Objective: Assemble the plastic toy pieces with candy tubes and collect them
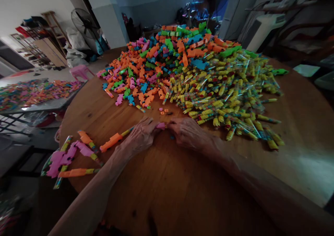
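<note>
In the middle of the wooden table (161,187), a small pink plastic toy piece (161,125) shows between my two hands. My left hand (142,134) has its fingers closed around the left end of it. From the other side my right hand (186,131) grips it with curled fingers; the fingertips are mostly hidden. Just left of my left hand lies an orange toy piece (111,143) with a yellow-ended clear tube (127,131) sticking out of it. Tiny orange and pink bits (164,111) lie beyond my hands.
A heap of orange, pink, green and blue toy pieces (141,71) covers the table's far side. Beside it, right, lies a pile of yellow-ended tubes (224,90). Several pieces joined with tubes (70,156) rest at the left edge. Another table (39,105) bears more pieces.
</note>
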The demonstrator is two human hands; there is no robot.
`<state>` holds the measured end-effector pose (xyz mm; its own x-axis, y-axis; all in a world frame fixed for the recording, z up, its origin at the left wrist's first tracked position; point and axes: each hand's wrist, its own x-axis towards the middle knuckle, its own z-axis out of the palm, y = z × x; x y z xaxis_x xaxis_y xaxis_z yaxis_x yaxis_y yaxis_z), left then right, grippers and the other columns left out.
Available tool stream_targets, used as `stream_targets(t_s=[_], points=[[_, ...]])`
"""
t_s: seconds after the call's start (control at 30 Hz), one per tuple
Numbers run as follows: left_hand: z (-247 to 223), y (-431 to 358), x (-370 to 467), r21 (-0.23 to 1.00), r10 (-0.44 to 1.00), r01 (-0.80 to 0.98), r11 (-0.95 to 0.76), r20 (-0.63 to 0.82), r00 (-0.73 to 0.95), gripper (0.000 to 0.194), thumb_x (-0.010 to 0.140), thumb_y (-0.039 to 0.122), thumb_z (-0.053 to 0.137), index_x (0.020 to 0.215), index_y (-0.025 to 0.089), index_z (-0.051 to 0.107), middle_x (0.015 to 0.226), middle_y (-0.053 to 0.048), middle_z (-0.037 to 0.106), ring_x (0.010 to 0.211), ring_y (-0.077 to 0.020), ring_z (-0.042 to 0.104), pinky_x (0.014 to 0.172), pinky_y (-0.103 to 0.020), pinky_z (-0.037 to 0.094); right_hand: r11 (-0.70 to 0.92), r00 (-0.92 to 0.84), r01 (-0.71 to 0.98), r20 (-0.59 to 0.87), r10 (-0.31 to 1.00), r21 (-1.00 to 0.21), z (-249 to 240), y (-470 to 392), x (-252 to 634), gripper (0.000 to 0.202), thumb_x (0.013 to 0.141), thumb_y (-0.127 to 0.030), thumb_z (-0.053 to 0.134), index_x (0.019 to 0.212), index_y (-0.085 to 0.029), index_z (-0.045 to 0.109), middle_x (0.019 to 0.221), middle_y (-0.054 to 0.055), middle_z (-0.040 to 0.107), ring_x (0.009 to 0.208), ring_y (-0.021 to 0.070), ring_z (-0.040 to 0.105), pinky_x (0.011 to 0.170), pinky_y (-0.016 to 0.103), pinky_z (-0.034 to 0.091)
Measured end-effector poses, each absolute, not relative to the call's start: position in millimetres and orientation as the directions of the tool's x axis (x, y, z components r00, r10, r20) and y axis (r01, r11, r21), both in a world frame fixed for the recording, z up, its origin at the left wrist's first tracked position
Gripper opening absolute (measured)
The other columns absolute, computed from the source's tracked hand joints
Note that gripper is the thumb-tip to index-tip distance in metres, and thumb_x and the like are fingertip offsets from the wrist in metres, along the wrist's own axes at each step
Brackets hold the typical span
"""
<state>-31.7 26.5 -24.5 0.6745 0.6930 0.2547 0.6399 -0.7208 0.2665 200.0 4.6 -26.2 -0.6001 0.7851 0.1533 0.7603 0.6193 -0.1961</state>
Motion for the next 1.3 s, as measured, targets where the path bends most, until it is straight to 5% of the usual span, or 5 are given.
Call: stream_targets(t_s=[0.43, 0.73, 0.97, 1.17, 1.3], points=[[-31.3, 21.3, -25.5, 0.174, 0.661, 0.645, -0.744, 0.335, 0.672, 0.034, 0.104, 0.022, 0.045, 0.138, 0.018, 0.049, 0.137, -0.014, 0.058, 0.130, -0.0281, 0.051, 0.105, -0.049, 0.046, 0.601, -0.598, 0.789, 0.070, 0.799, -0.126, -17.5, -2.3, 194.1, 0.019, 0.080, -0.013, 0.056, 0.095, -0.013, 0.068, 0.103, 0.008, 0.062, 0.061, 0.0122, 0.038, 0.053, 0.032, 0.016], [-33.9, 23.1, -27.9, 0.087, 0.670, 0.682, -0.726, 0.312, 0.674, 0.027, 0.101, 0.022, 0.049, 0.127, 0.018, 0.055, 0.131, -0.013, 0.059, 0.124, -0.0303, 0.050, 0.101, -0.049, 0.045, 0.579, -0.563, 0.797, 0.135, 0.815, -0.171, -26.3, -3.7, 191.1, 0.023, 0.086, -0.014, 0.053, 0.103, -0.014, 0.069, 0.105, 0.009, 0.063, 0.065, 0.0146, 0.047, 0.055, 0.033, 0.022], [-28.6, 11.0, -63.5, 0.069, 0.757, 0.775, -0.628, 0.286, 0.588, 0.022, 0.105, 0.032, 0.042, 0.116, 0.020, 0.057, 0.118, -0.010, 0.060, 0.109, -0.0262, 0.054, 0.096, -0.044, 0.048, 0.457, -0.419, 0.870, 0.209, 0.883, -0.186, -12.4, -29.0, 190.0, 0.033, 0.098, -0.040, 0.050, 0.112, -0.014, 0.065, 0.116, 0.016, 0.060, 0.080, 0.0232, 0.059, 0.061, 0.034, 0.034], [-33.8, -4.6, -129.9, 0.084, 0.850, 0.877, -0.474, 0.304, 0.430, 0.026, 0.106, 0.034, 0.037, 0.122, 0.020, 0.052, 0.126, -0.013, 0.058, 0.118, -0.0282, 0.054, 0.101, -0.046, 0.047, 0.567, -0.561, 0.823, 0.093, 0.822, -0.043, -30.9, -26.0, 183.1, 0.028, 0.082, -0.011, 0.053, 0.108, -0.016, 0.064, 0.107, 0.014, 0.063, 0.072, 0.0222, 0.061, 0.056, 0.034, 0.033], [-37.0, -4.7, -147.1, 0.057, 0.879, 0.922, -0.384, 0.328, 0.346, 0.028, 0.105, 0.034, 0.035, 0.119, 0.019, 0.054, 0.118, -0.013, 0.061, 0.109, -0.0297, 0.058, 0.094, -0.048, 0.049, 0.401, -0.368, 0.910, 0.242, 0.898, -0.104, -35.1, 1.9, 164.5, 0.030, 0.091, -0.018, 0.049, 0.118, -0.013, 0.061, 0.116, 0.017, 0.060, 0.084, 0.0238, 0.062, 0.065, 0.034, 0.044]])
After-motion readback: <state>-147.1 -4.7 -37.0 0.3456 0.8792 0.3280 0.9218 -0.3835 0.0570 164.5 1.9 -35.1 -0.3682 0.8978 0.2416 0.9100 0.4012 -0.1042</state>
